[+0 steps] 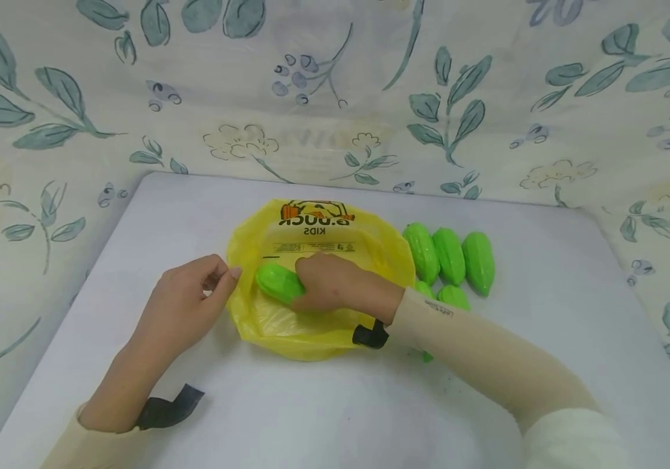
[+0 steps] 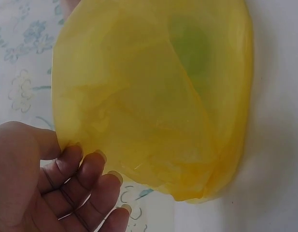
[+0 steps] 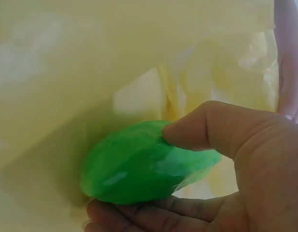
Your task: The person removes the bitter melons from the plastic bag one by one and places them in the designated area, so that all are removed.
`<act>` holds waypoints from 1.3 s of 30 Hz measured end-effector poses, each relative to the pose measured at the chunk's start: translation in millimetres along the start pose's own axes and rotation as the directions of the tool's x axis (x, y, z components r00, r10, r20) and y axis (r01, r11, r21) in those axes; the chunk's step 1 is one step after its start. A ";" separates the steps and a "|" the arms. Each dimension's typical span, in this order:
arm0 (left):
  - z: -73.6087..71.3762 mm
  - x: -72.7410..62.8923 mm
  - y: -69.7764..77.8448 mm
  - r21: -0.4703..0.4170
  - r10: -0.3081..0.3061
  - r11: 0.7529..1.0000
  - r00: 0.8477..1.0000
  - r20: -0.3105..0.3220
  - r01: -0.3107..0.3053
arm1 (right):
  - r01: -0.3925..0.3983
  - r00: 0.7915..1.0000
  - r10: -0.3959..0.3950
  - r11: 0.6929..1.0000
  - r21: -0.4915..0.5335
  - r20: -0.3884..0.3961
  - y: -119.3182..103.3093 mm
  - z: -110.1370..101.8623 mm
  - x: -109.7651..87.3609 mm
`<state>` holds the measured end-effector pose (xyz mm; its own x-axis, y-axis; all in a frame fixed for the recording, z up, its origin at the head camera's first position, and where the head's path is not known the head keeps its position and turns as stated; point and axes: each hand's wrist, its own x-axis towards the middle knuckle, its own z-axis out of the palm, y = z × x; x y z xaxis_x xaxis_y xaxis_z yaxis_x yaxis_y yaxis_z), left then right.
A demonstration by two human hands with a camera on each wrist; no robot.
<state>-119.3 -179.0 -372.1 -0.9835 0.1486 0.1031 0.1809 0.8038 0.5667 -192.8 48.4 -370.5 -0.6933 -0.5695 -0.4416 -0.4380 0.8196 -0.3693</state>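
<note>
A yellow plastic bag (image 1: 305, 345) with dark printing stands on the white table, its mouth spread wide. My left hand (image 1: 185, 303) pinches the bag's left rim between thumb and index finger; the left wrist view shows the fingers (image 2: 93, 166) bent at that edge. Reaching into the mouth from the right, my right hand (image 1: 329, 283) grips a glossy green oblong fruit (image 3: 134, 164). Its thumb lies on top of the fruit and its other fingers underneath. Through the bag's thin wall a green patch (image 2: 190, 50) shows.
Several more green fruits (image 1: 450, 254) lie on the table right of the bag, some partly hidden by my right forearm. The white table (image 1: 545, 286) meets a leaf-patterned backdrop (image 1: 358, 98) at its far edge. A black strap (image 1: 170, 407) hangs at my left wrist.
</note>
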 end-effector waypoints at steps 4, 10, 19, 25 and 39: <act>1.2 0.7 2.1 -0.005 0.016 1.000 1.000 -0.012 -0.017 | -0.003 1.000 0.003 0.999 -0.046 -0.001 3.4 -0.4 -5.5; 1.9 1.7 5.5 0.000 0.017 1.000 1.000 -0.007 -0.017 | -0.024 0.999 0.022 0.996 -0.081 -0.023 10.7 -3.0 -17.1; 2.6 2.7 3.6 0.003 0.017 1.000 1.000 -0.012 -0.017 | -0.012 0.989 0.008 1.000 -0.023 -0.147 22.0 -12.4 -49.5; 3.0 3.1 3.9 0.011 0.013 1.000 1.000 -0.018 -0.013 | 0.036 0.961 -0.022 0.998 0.047 -0.277 31.5 -16.9 -77.0; 2.4 4.1 4.9 0.016 -0.028 0.999 1.000 0.000 0.028 | -0.020 0.915 0.078 0.989 0.149 -0.395 48.7 -17.9 -154.8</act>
<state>-122.5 -173.1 -370.8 -0.9881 0.1267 0.0871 0.1537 0.8167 0.5562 -117.0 177.6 -305.5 -0.8948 -0.4328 -0.1096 -0.3343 0.8123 -0.4780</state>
